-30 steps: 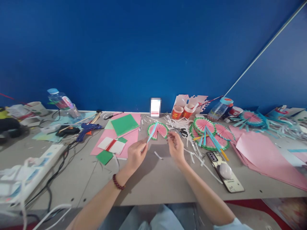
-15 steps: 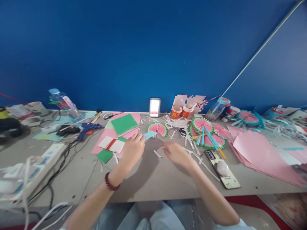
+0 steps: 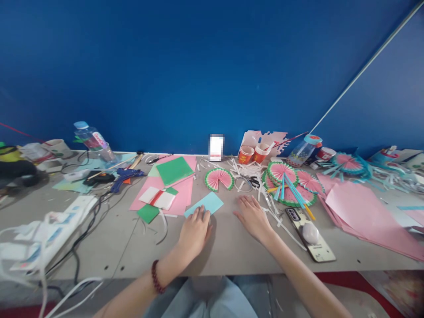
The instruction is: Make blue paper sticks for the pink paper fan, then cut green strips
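Under left hand (image 3: pixel 195 230) — light-blue paper (image 3: pixel 212 202), oblong, flat.

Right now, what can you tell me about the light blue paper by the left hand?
The light blue paper is a plain, oblong piece lying flat on the grey table, set aslant with its right end farther away. The fingers of the left hand rest on it, hiding part of its near edge. Its far corner comes close to the watermelon-patterned fan. Whether its left end touches the pink sheet is unclear.

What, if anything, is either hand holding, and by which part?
Nothing appears gripped: the left hand touches the light-blue paper at its near edge; the right hand is empty.
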Tool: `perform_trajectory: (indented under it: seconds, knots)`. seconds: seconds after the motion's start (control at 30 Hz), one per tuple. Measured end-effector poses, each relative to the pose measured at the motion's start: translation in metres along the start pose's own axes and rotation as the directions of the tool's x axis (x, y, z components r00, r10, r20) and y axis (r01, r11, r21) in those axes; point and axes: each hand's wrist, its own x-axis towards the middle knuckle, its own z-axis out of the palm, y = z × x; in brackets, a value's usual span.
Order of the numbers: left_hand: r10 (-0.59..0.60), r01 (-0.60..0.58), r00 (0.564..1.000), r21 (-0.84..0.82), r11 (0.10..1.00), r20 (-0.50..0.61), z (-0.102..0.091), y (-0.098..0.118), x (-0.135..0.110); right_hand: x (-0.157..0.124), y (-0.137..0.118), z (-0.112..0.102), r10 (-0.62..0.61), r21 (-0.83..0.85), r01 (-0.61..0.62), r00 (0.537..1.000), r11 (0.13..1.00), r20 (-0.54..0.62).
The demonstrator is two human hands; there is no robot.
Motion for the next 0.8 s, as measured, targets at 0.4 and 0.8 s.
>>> perform_trajectory:
  seconds: [0.4,0.8]
  knots:
    - [0.002,-0.001,1.000,-0.018,1.000,0.006,-0.006,0.028,0.009,0.031,-0.015,0.008,-0.263,0.192,0.241,0.959,0.951,0.101]
    - [0.200,-0.200,0.980,-0.044,0.979,0.008,0.007,0.000,0.046,0.049,0.000,0.014,-0.487,0.094,0.482,0.873,0.871,0.030]
